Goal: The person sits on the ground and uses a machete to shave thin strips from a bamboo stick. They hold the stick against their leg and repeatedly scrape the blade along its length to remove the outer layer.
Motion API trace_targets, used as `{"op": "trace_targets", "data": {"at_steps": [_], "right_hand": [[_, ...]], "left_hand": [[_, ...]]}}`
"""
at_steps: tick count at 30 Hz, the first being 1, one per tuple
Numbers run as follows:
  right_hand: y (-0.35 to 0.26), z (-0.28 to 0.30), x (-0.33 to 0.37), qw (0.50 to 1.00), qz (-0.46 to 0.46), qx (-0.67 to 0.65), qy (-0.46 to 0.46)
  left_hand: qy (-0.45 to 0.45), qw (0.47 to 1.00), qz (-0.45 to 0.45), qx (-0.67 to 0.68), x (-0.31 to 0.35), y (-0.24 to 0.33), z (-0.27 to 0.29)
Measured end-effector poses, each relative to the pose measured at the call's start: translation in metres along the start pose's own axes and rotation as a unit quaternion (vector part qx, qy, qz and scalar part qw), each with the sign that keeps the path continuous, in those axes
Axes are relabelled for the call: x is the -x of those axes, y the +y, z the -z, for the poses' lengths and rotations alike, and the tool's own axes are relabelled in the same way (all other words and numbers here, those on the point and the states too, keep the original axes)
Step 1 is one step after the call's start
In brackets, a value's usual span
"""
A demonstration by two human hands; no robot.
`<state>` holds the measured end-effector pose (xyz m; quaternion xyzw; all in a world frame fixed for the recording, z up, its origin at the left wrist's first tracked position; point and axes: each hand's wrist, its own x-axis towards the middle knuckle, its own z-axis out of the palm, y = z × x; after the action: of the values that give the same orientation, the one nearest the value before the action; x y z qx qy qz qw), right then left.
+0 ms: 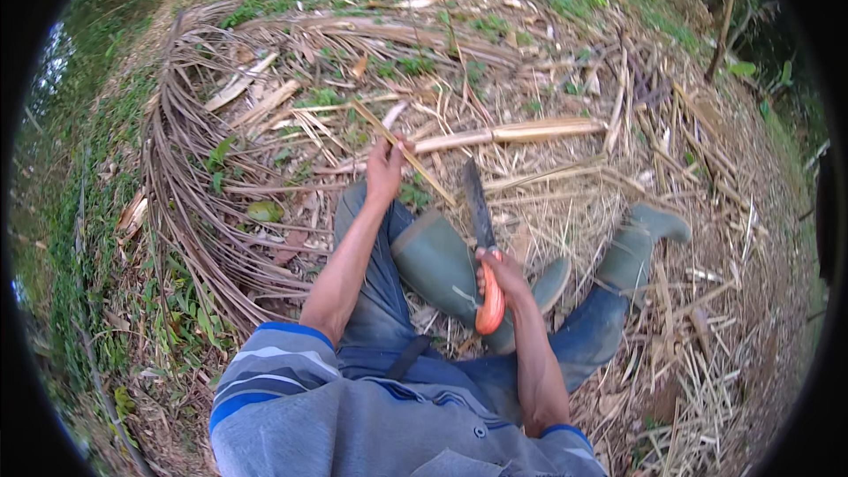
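- Left hand point(385, 168) grasping thin strip point(428, 178): likely light, springy; best held mid-length
- Right hand point(503, 276) grasping machete point(481, 219) by orange handle point(490, 311) (probably stiff, blade-heavy)

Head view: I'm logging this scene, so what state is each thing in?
Left hand: closed on thin strip
Right hand: gripping knife
Thin strip: held slantwise
Knife: unsheathed, blade pointing forward
Boots: both worn
Trousers: worn
Striped shirt: worn
Palm frond: dry, brown, curved

Dull dark metal knife blade point(478, 201)
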<state>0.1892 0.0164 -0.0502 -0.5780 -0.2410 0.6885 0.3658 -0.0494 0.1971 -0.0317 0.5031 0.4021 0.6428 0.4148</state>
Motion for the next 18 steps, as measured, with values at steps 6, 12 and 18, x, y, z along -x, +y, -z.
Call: {"op": "trace_targets", "data": {"at_steps": [6, 12, 18], "right_hand": [[0.019, 0.035, 0.004, 0.991, 0.006, -0.129, 0.023], [0.013, 0.029, 0.007, 0.993, 0.023, -0.114, 0.032], [0.019, 0.025, 0.011, 0.992, 0.082, -0.089, 0.043]], "left_hand": [[0.071, 0.996, -0.031, 0.043, 0.003, 0.061, 0.007], [-0.037, 0.996, 0.086, 0.009, -0.016, 0.124, 0.015], [-0.2, 0.919, 0.336, -0.048, 0.072, 0.11, -0.025]]}}
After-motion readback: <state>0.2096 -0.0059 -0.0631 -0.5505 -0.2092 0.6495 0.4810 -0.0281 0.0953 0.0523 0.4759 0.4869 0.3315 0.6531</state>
